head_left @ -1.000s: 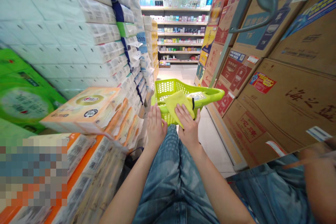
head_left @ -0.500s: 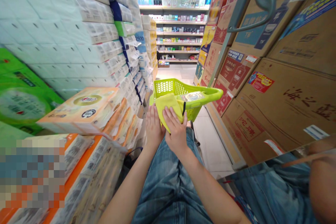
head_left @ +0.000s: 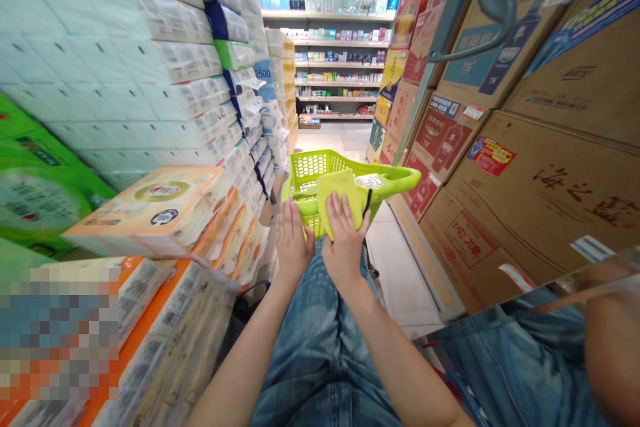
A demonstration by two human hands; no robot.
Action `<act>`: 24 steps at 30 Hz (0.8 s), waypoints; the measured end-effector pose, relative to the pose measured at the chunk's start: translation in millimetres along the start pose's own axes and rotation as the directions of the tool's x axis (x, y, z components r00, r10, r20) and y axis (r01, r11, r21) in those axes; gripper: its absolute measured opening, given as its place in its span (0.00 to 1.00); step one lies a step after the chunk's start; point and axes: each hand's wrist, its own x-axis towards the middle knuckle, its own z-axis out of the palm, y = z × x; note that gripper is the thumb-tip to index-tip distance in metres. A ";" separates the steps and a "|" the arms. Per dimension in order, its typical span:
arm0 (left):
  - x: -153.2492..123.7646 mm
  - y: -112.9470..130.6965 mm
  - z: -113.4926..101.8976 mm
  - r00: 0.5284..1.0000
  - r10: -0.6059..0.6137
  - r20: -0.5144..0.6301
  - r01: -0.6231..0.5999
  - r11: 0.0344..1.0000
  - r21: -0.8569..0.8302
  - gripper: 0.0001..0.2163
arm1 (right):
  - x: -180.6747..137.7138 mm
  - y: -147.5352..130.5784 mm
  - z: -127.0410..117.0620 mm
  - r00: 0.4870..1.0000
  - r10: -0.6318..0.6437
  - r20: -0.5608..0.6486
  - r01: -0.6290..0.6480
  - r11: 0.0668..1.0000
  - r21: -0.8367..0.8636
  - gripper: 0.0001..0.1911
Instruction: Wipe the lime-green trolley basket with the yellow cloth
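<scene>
A lime-green plastic basket (head_left: 320,159) with mesh sides and a long handle is in front of my knees. My right hand (head_left: 345,237) presses a folded yellow cloth (head_left: 345,187) against its near rim, fingers laid over the cloth. A black loop hangs from the cloth's right edge. My left hand (head_left: 291,240) rests with fingers stretched out at the basket's near left side and holds nothing. A pale label (head_left: 371,180) shows on the basket to the right of the cloth.
Stacked tissue packs (head_left: 190,67) line the left, with an orange-and-white pack (head_left: 165,193) lower down. Cardboard cartons (head_left: 545,187) line the right, near a grey hanging handle (head_left: 435,33). Shelves of small goods (head_left: 340,65) stand at the aisle's end.
My right hand has slid the yellow cloth rightward along the basket rim, away from my left hand. It now covers part of the label. My left hand stays near the basket's left side.
</scene>
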 end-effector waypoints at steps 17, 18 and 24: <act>0.9 1.1 -2.4 1.000 0.004 0.011 -0.005 1.000 0.005 0.35 | 4.8 31.5 -16.3 0.999 0.005 -0.049 -0.005 1.000 -0.006 0.43; 0.6 0.8 -1.8 1.000 0.004 0.005 -0.004 1.000 0.010 0.35 | 3.3 24.9 -12.2 0.999 0.020 -0.047 -0.020 1.000 -0.006 0.43; -0.6 -1.3 -1.1 1.000 0.006 -0.006 -0.006 1.000 -0.001 0.32 | -8.7 -14.9 7.1 0.994 -0.080 0.072 0.077 0.996 0.044 0.40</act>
